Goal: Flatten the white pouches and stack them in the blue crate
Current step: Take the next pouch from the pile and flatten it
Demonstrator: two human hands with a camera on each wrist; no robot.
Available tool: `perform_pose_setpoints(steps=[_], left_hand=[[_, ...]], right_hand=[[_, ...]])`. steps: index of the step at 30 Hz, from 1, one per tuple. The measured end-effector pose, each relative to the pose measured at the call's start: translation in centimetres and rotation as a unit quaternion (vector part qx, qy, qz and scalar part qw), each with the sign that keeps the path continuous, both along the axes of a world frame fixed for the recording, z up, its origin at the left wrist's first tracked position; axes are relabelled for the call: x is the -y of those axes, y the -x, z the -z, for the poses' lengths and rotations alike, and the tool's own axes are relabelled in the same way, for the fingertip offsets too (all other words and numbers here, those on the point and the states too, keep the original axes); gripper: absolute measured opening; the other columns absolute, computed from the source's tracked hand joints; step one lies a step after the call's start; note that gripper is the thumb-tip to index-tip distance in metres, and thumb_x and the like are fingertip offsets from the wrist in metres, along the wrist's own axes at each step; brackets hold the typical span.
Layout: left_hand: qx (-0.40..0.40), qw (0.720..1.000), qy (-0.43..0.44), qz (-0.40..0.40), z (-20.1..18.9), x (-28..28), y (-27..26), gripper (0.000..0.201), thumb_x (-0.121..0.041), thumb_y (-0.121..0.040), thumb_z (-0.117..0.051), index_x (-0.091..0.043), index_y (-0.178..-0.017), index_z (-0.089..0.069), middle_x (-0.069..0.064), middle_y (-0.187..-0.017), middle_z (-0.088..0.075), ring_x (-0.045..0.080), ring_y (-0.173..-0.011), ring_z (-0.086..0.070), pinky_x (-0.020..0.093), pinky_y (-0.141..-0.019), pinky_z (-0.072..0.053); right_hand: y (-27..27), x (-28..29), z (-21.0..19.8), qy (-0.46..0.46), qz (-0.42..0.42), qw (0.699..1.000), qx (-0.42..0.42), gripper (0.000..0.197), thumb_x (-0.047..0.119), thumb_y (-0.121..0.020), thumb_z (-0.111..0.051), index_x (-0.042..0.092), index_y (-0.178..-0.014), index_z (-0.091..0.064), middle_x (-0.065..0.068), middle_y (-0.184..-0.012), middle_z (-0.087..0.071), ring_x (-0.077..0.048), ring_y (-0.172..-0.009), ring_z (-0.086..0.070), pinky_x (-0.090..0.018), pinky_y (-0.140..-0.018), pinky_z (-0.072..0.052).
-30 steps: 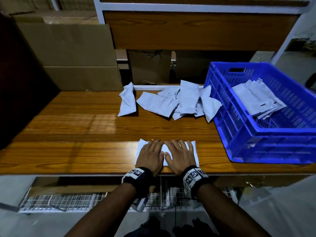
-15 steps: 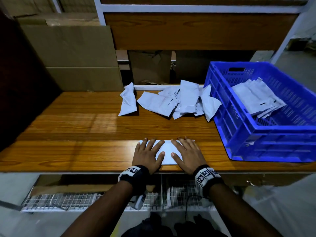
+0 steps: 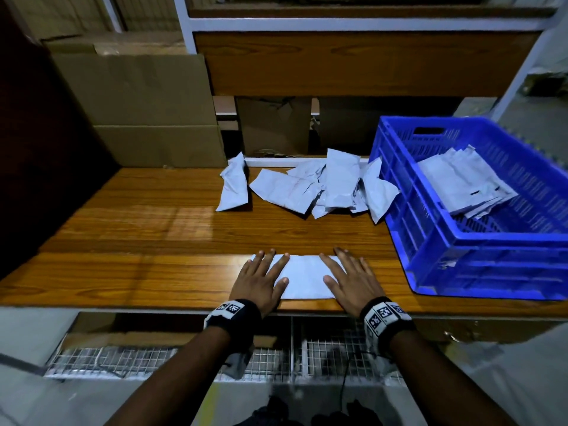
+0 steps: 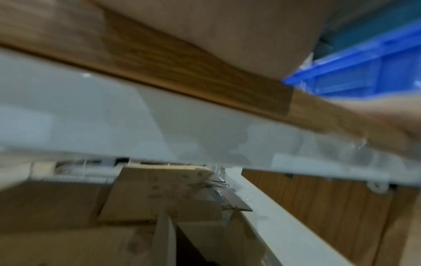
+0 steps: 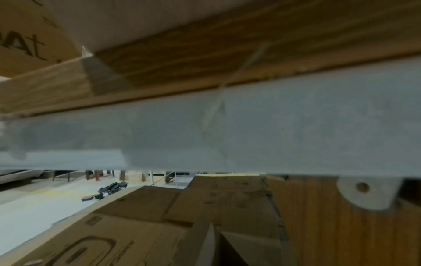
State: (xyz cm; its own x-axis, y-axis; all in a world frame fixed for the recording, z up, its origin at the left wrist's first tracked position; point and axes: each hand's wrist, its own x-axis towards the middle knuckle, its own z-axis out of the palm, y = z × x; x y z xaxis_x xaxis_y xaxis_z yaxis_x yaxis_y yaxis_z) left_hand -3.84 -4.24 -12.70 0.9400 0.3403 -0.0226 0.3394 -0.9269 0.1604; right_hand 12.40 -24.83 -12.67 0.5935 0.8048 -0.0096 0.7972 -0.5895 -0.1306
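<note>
At the near edge of the tabletop (image 3: 153,272), my left hand (image 3: 258,282) and right hand (image 3: 353,282) press flat, fingers spread, on a white pouch (image 3: 305,279) lying lengthwise between them. The blue crate (image 3: 479,241) sits to the right, nearer my right hand.

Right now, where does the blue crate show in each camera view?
Head: the blue crate sits at the right, on the wooden table.
Left wrist: blurred, in the upper right.
Right wrist: not in it.
Shared landmark: the wooden table's front edge, seen from below in both wrist views.
</note>
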Motion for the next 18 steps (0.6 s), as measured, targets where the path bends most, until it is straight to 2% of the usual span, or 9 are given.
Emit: perform_pose_setpoints(steps=[3, 5, 7, 9, 11, 12, 14, 16, 18], left_hand=[[0.005, 1.000, 0.014, 0.001, 0.2, -0.2, 0.2, 0.070, -0.069, -0.086, 0.008, -0.041, -0.150, 0.014, -0.005, -0.163, 0.009, 0.018, -0.149, 0.014, 0.039, -0.120, 0.000], [0.048, 0.999, 0.023, -0.001, 0.2, -0.4, 0.4, 0.073, -0.070, -0.087, 0.008, -0.036, -0.151, 0.011, -0.006, -0.163, 0.009, 0.015, -0.148, 0.017, 0.039, -0.121, -0.001], [0.105, 0.993, 0.058, -0.014, -0.1, -0.5, 1.0, 0.074, -0.068, -0.091, -0.003, -0.030, -0.154, 0.002, -0.005, -0.163, 0.003, 0.014, -0.149, 0.011, 0.039, -0.122, -0.004], [0.168, 0.975, 0.141, -0.047, -0.2, -0.6, 1.4, 0.073, -0.067, -0.091, -0.015, -0.030, -0.154, -0.009, -0.004, -0.163, -0.007, 0.015, -0.148, -0.002, 0.040, -0.120, -0.010], [0.219, 0.950, 0.211, -0.073, -0.5, -1.0, 1.5, 0.075, -0.069, -0.089, -0.021, -0.031, -0.152, -0.017, -0.001, -0.160, -0.017, 0.015, -0.142, -0.013, 0.043, -0.114, -0.019], [0.241, 0.938, 0.236, -0.085, -0.5, -1.2, 1.5, 0.075, -0.069, -0.087, -0.022, -0.031, -0.151, -0.019, 0.000, -0.158, -0.022, 0.015, -0.139, -0.017, 0.041, -0.110, -0.022], [0.272, 0.908, 0.294, -0.121, -0.8, -1.2, 1.7, 0.070, -0.064, -0.089, -0.025, -0.031, -0.150, -0.021, -0.001, -0.149, -0.031, 0.016, -0.132, -0.023, 0.037, -0.103, -0.024], [0.328, 0.860, 0.344, -0.187, -0.8, -1.7, 2.0, 0.059, -0.053, -0.092, -0.027, -0.032, -0.147, -0.026, -0.004, -0.135, -0.039, 0.022, -0.128, -0.033, 0.037, -0.100, -0.028], [0.394, 0.800, 0.367, -0.264, -0.6, -2.2, 2.3, 0.056, -0.056, -0.091, -0.025, -0.033, -0.142, -0.028, -0.001, -0.130, -0.049, 0.030, -0.120, -0.045, 0.045, -0.101, -0.037]], right_hand=[[0.5, 0.0, -0.3, 0.015, 0.008, 1.000, 0.010, 0.058, 0.062, -0.095, -0.005, 0.047, -0.150, 0.004, 0.003, -0.164, 0.003, -0.019, -0.151, 0.000, -0.051, -0.119, 0.000], [0.8, 0.3, -0.8, -0.004, 0.000, 0.999, 0.052, 0.059, 0.060, -0.097, -0.007, 0.042, -0.153, 0.001, 0.004, -0.164, 0.007, -0.019, -0.151, 0.002, -0.053, -0.119, 0.002], [1.9, 0.4, -1.2, -0.004, -0.044, 0.996, 0.077, 0.061, 0.058, -0.097, -0.013, 0.038, -0.154, -0.005, 0.003, -0.163, 0.003, -0.020, -0.151, -0.002, -0.054, -0.118, -0.002], [3.4, 0.3, -1.1, 0.020, -0.101, 0.992, 0.071, 0.070, 0.067, -0.095, -0.018, 0.033, -0.155, -0.009, -0.002, -0.163, -0.004, -0.023, -0.151, -0.008, -0.057, -0.117, -0.008], [4.6, 0.2, -1.1, 0.064, -0.103, 0.990, 0.071, 0.088, 0.076, -0.086, -0.034, 0.026, -0.156, -0.014, -0.010, -0.162, -0.015, -0.029, -0.148, -0.020, -0.059, -0.115, -0.021], [5.0, 0.3, -1.0, 0.076, -0.095, 0.990, 0.077, 0.093, 0.072, -0.082, -0.049, 0.022, -0.154, -0.020, -0.014, -0.159, -0.025, -0.032, -0.144, -0.030, -0.059, -0.110, -0.030], [5.9, 0.3, -1.3, 0.086, -0.091, 0.988, 0.093, 0.091, 0.044, -0.069, -0.075, 0.017, -0.147, -0.036, -0.019, -0.147, -0.044, -0.038, -0.125, -0.051, -0.055, -0.095, -0.045], [6.7, 0.3, -1.8, 0.074, -0.097, 0.983, 0.140, 0.082, 0.021, -0.062, -0.077, 0.016, -0.137, -0.047, -0.019, -0.132, -0.058, -0.037, -0.102, -0.062, -0.048, -0.076, -0.052], [7.6, 0.1, -3.3, 0.044, -0.093, 0.982, 0.157, 0.075, 0.020, -0.066, -0.072, 0.018, -0.137, -0.047, -0.013, -0.122, -0.065, -0.034, -0.088, -0.065, -0.041, -0.063, -0.052]])
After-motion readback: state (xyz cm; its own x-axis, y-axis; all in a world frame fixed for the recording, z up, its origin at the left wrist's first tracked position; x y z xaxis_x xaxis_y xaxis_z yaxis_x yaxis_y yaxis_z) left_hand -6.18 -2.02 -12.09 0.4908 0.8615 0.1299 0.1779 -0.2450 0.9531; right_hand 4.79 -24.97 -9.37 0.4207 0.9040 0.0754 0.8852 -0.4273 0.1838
